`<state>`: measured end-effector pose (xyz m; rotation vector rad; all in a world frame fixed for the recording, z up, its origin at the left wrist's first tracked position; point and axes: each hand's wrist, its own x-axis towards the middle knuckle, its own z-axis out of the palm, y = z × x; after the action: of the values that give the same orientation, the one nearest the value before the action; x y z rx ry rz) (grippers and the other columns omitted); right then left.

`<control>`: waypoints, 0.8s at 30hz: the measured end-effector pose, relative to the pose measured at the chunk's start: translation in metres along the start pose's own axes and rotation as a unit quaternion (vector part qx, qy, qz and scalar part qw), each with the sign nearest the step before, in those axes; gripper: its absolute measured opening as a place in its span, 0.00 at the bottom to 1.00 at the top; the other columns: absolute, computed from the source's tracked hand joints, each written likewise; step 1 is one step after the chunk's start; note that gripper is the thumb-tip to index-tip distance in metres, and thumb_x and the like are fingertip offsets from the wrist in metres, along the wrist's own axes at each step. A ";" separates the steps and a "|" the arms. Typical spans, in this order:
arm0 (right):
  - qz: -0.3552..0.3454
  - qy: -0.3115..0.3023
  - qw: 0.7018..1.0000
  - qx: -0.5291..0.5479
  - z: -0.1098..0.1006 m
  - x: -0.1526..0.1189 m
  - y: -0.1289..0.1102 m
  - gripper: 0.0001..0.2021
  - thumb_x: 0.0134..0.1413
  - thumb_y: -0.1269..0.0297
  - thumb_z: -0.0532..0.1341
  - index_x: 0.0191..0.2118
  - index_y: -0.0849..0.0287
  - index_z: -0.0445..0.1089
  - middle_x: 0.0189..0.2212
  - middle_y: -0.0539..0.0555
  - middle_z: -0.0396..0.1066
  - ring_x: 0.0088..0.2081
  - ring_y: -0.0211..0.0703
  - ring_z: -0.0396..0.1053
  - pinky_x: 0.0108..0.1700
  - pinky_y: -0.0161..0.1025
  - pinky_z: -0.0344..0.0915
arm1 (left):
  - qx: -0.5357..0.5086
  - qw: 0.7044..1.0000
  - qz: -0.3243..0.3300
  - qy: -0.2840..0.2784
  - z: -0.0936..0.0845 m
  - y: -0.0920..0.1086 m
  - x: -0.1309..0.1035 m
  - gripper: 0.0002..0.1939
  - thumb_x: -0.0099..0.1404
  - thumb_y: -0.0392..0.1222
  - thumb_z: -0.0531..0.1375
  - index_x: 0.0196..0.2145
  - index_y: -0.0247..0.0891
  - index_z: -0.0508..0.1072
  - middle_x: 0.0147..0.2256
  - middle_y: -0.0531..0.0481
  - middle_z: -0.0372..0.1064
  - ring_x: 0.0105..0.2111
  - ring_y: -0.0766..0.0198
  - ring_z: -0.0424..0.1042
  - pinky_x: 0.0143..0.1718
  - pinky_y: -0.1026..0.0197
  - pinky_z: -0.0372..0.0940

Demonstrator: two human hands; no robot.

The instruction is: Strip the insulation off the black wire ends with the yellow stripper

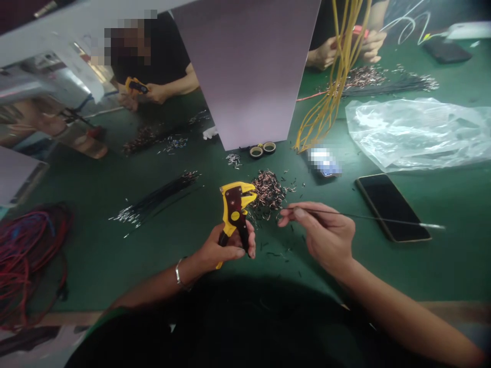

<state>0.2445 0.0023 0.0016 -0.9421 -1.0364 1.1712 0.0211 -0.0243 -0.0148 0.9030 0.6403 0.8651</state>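
Note:
My left hand (226, 245) is wrapped round the handles of a yellow and black wire stripper (233, 207), whose jaws point up and to the right. Between the thumb and fingers of my right hand (322, 230) is a thin black wire (364, 216). One wire end reaches out to the right over a phone; the other is near my fingertips, short of the stripper's jaws. Behind the jaws lies a pile of copper and black wire scraps (269, 190). A bundle of black wires (161, 197) rests on the green table (180, 276) at the left.
A dark phone (393, 207) lies right of my right hand. Behind it are a plastic bag (418, 130) and hanging yellow wires (330, 97). Two tape rolls (263, 149) sit below a pale panel (253, 71). Red cables (30, 255) lie left. Other people's hands work across the table.

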 end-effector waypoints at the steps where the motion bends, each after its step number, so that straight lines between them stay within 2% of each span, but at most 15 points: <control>1: -0.020 -0.016 0.999 -0.030 0.001 -0.003 -0.001 0.06 0.56 0.70 0.66 0.37 0.54 0.80 0.30 0.53 0.80 0.28 0.47 0.78 0.35 0.48 0.76 | 0.002 1.000 -0.003 -0.001 0.001 0.001 0.000 0.21 0.56 0.37 0.69 0.47 0.34 0.70 0.37 0.46 0.69 0.34 0.60 0.72 0.38 0.53 0.69; 5: -0.099 -0.070 0.984 -0.129 0.003 -0.010 -0.009 0.11 0.54 0.74 0.65 0.39 0.52 0.81 0.29 0.53 0.81 0.32 0.48 0.78 0.39 0.50 0.77 | 0.021 1.000 -0.016 -0.006 0.003 0.003 -0.001 0.21 0.56 0.39 0.70 0.46 0.34 0.70 0.37 0.46 0.69 0.34 0.60 0.72 0.39 0.53 0.69; 9: -0.156 -0.101 0.972 -0.145 0.004 -0.011 -0.013 0.16 0.52 0.78 0.64 0.41 0.50 0.81 0.29 0.52 0.82 0.33 0.49 0.79 0.38 0.47 0.78 | 0.049 0.999 -0.018 -0.014 0.003 0.005 -0.002 0.20 0.57 0.39 0.69 0.46 0.34 0.69 0.37 0.45 0.70 0.34 0.61 0.72 0.40 0.54 0.69; 15: -0.212 -0.152 0.950 -0.171 0.003 -0.013 -0.011 0.19 0.51 0.81 0.62 0.44 0.53 0.81 0.33 0.55 0.82 0.36 0.50 0.81 0.38 0.45 0.79 | 0.070 0.997 -0.011 -0.022 0.003 0.004 -0.002 0.18 0.59 0.38 0.68 0.45 0.34 0.69 0.37 0.45 0.70 0.34 0.62 0.72 0.40 0.55 0.69; 19: -0.227 -0.160 0.944 -0.180 0.003 -0.013 -0.011 0.20 0.52 0.81 0.62 0.46 0.52 0.80 0.34 0.55 0.83 0.37 0.50 0.81 0.38 0.45 0.80 | 0.090 0.996 -0.010 -0.013 0.004 0.003 -0.002 0.15 0.60 0.39 0.68 0.43 0.34 0.70 0.35 0.46 0.69 0.33 0.62 0.72 0.39 0.56 0.69; 24: -0.249 -0.161 0.938 -0.179 0.004 -0.014 -0.013 0.22 0.51 0.82 0.63 0.48 0.52 0.79 0.36 0.56 0.83 0.37 0.50 0.82 0.37 0.44 0.80 | 0.104 0.994 -0.009 -0.021 0.004 0.004 -0.003 0.15 0.61 0.38 0.67 0.44 0.34 0.69 0.36 0.46 0.68 0.34 0.62 0.71 0.40 0.55 0.69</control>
<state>0.2432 -0.0133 0.0129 -0.7053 -1.6824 0.7301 0.0214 -0.0267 -0.0094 1.0980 0.7112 0.7701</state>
